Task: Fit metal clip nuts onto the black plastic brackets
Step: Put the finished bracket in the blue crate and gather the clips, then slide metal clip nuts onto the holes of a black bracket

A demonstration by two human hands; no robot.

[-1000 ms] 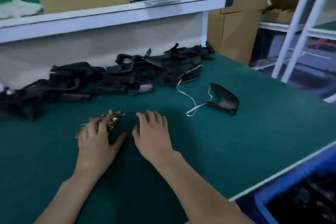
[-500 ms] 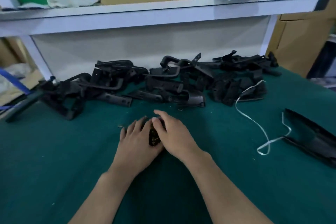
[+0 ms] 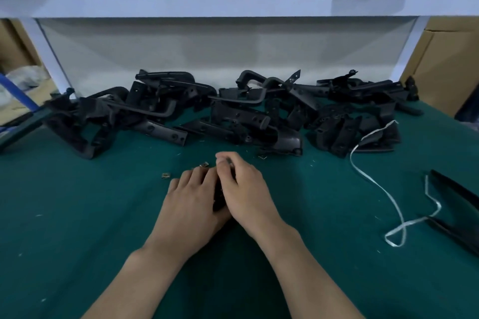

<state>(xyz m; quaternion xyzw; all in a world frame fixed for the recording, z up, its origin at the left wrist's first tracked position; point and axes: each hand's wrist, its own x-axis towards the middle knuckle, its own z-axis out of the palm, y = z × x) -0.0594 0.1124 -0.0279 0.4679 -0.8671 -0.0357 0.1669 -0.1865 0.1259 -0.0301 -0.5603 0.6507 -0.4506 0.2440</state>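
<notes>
While left hand and right hand clasp a black bracket, clips look light, slippery: pinch edges.

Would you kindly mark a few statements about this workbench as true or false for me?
1. The left hand and the right hand meet near the middle of the green mat. True.
2. Loose clip nuts lie on the mat just beyond the left hand. True.
3. The pile of black brackets sits at the near edge, under the wrists. False: it lies at the back, along the white panel.
4. The white strap lies to the left of the hands. False: it lies to their right.
</notes>
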